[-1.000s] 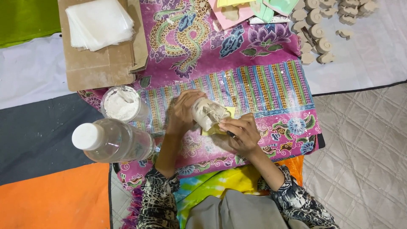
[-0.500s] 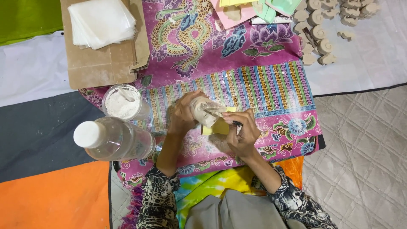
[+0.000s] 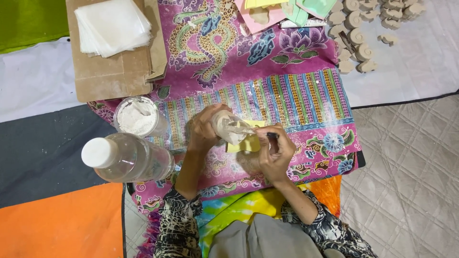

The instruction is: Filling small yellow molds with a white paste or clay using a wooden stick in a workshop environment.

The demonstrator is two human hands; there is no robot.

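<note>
Grip: left hand [image 3: 203,134] closed round pale lump in clear wrap [image 3: 229,128]; right hand [image 3: 275,153] pinches dark tool [image 3: 272,136] beside yellow piece [image 3: 248,142], over patterned cloth [image 3: 296,95]. I advise steady lump, light strokes.

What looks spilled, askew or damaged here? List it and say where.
Nothing is clearly spilled or damaged. The clear plastic bottle with a white cap appears to lie on its side by the open round tub of white powder, left of the left hand.
</note>
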